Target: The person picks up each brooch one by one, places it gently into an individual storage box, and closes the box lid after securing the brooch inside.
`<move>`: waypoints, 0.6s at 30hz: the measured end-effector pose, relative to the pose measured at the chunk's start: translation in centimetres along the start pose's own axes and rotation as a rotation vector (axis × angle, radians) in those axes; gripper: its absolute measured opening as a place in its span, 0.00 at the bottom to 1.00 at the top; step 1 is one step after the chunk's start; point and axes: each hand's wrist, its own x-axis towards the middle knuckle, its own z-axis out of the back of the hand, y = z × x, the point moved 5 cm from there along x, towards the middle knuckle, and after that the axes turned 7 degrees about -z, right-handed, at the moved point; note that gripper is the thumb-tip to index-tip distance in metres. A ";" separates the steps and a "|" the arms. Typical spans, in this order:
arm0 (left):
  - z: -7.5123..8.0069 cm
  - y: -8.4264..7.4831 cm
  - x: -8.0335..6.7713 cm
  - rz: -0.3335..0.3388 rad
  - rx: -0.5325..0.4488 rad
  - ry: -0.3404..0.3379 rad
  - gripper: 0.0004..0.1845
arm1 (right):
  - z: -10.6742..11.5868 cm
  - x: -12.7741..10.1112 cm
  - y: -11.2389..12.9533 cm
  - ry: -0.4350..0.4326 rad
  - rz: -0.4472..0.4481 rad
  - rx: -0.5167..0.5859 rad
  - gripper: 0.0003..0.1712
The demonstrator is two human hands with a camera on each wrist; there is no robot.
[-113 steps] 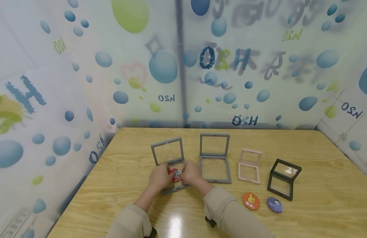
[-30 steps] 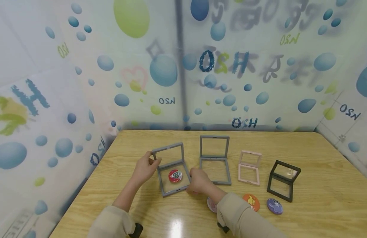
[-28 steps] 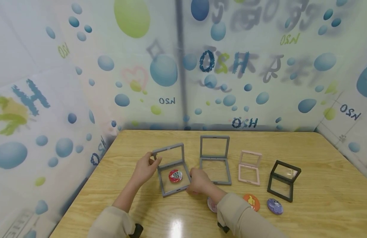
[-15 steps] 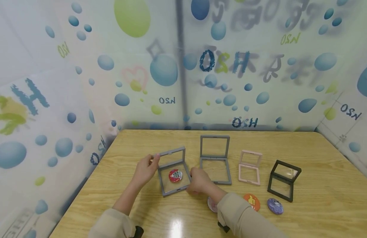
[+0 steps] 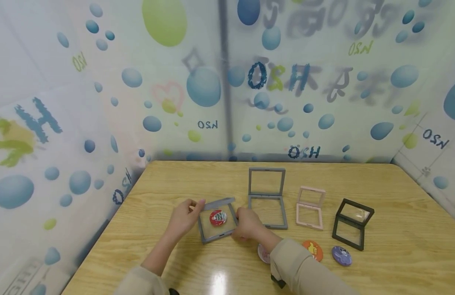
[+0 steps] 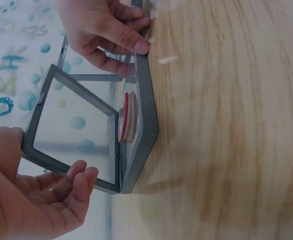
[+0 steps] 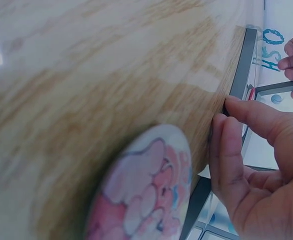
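Head cam high, wrist cams close, share grey frame (image 5: 217, 219)

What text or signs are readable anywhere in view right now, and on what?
"OSH" mirrored, big blue-green letters on the backdrop wall.
"OSH" small dark print low on the backdrop.
"OSN" mirrored, small dark print on the backdrop.
Thumbs-up sign on the orange badge; its characters are too small to read.
Red badge in the grey frame: design blurred, no readable text.

Grey case (image 5: 217, 221) with a red badge (image 5: 217, 217) inside, plus pink (image 5: 309, 207) and black (image 5: 351, 223) cases. Table (image 5: 397, 229) is light wood grain, walls (image 5: 102, 102) white with blue and green bubbles.
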 end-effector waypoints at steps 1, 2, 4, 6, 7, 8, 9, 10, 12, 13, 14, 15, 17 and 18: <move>0.0 -0.1 -0.1 -0.001 0.006 0.003 0.30 | 0.0 0.0 0.0 0.001 0.001 0.005 0.27; 0.0 -0.1 -0.2 -0.002 0.009 0.007 0.29 | 0.0 0.0 0.0 0.002 0.000 0.011 0.26; -0.1 -0.2 -0.3 -0.008 0.015 0.009 0.28 | 0.0 -0.1 0.0 0.006 -0.003 0.025 0.25; -0.1 -0.2 -0.4 -0.013 0.008 0.011 0.27 | 0.0 -0.1 0.0 0.007 0.001 0.036 0.24; -0.2 -0.3 -0.5 -0.014 0.007 0.016 0.26 | 0.0 -0.1 0.0 0.008 0.003 0.041 0.23; -0.2 -0.2 -0.6 -0.017 0.004 0.021 0.25 | 0.0 -0.1 0.0 0.007 0.007 0.045 0.22; -0.3 -0.3 -0.7 -0.021 0.000 0.030 0.24 | -0.1 -0.1 0.0 0.008 0.006 0.051 0.21; -0.4 -0.3 -0.8 -0.022 0.001 0.041 0.24 | -0.1 -0.1 0.0 0.009 0.007 0.054 0.21; -0.5 -0.3 -1.1 -0.024 -0.007 0.073 0.22 | -0.2 -0.1 0.0 0.009 0.009 0.060 0.19; -0.6 -0.4 -1.3 -0.027 -0.006 0.088 0.22 | -0.2 -0.1 -0.1 0.011 0.006 0.065 0.19; -0.7 -0.4 -1.5 -0.028 -0.008 0.101 0.22 | -0.2 -0.1 -0.1 0.010 0.003 0.070 0.18; -0.8 -0.5 -1.7 -0.028 -0.006 0.115 0.23 | -0.2 -0.1 -0.1 0.010 -0.001 0.073 0.18; -0.9 -0.6 -1.9 -0.028 -0.004 0.130 0.23 | -0.2 -0.1 -0.1 0.006 0.000 0.075 0.18; -1.0 -0.6 -2.0 -0.028 -0.001 0.132 0.24 | -0.2 -0.1 -0.1 0.004 -0.001 0.077 0.18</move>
